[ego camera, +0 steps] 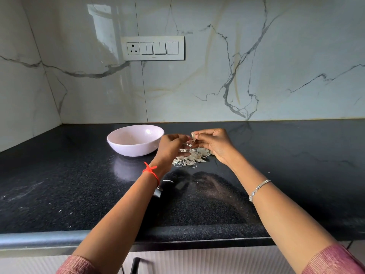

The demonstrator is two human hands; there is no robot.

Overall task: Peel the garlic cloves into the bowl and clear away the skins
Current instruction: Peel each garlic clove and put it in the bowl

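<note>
A pale pink bowl [136, 140] stands on the black counter, left of both hands. My right hand [214, 144] pinches a small garlic clove [194, 137] between thumb and fingertips, held above the counter. My left hand [171, 148] reaches to that clove with curled fingers, its fingertips at the clove's skin. Under the hands lies a pile of papery garlic skins [192, 158]. What the bowl holds is hidden by its rim.
The black granite counter [79, 184] runs to a rounded front edge. One stray skin flake [167, 180] lies nearer me. A marble backsplash with a switch panel [153, 48] rises behind, and a side wall closes the left.
</note>
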